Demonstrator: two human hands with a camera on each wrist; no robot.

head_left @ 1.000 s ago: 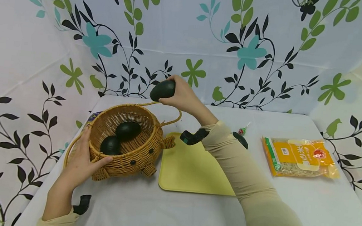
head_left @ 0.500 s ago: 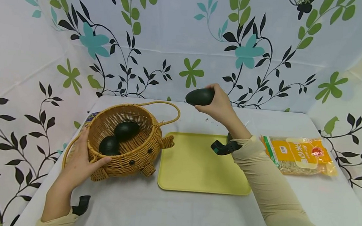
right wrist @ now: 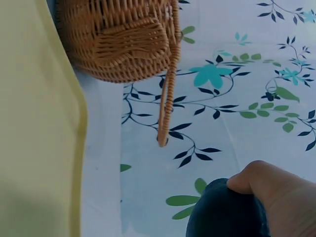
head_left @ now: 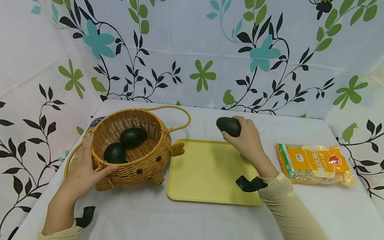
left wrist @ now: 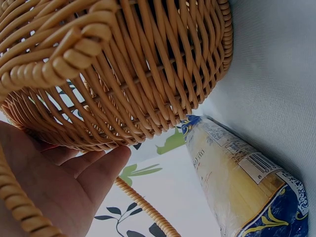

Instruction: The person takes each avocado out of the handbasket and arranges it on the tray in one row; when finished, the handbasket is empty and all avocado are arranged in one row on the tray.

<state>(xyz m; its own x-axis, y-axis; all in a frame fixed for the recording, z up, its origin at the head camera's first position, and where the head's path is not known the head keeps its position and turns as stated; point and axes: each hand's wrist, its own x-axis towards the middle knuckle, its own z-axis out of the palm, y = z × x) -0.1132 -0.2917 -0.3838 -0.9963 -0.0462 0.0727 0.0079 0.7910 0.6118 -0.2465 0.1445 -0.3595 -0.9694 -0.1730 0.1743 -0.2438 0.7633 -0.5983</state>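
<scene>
My right hand point(head_left: 249, 140) grips a dark green avocado point(head_left: 227, 126) above the back edge of the yellow tray point(head_left: 207, 174). In the right wrist view the thumb presses on the avocado point(right wrist: 224, 212). To the left stands a wicker basket point(head_left: 146, 175) with an animal face and a looped handle. Two more avocados lie in it, one towards the back point(head_left: 133, 137) and one nearer the front point(head_left: 115, 153). My left hand point(head_left: 79, 173) rests against the basket's left side, thumb along the front rim and fingers extended on the outer wall, as the left wrist view shows.
An orange and yellow bag point(head_left: 315, 165) with Chinese print lies at the right. Behind the basket is a clear packet point(left wrist: 237, 177) with blue ends and yellow contents. A patterned cloth point(head_left: 186, 32) hangs behind the table. A small dark object beyond the tray is mostly hidden by my right hand.
My right hand has carried the avocado from above the basket's back right side rightwards, then down towards the tray. My left hand and the basket have stayed put.
</scene>
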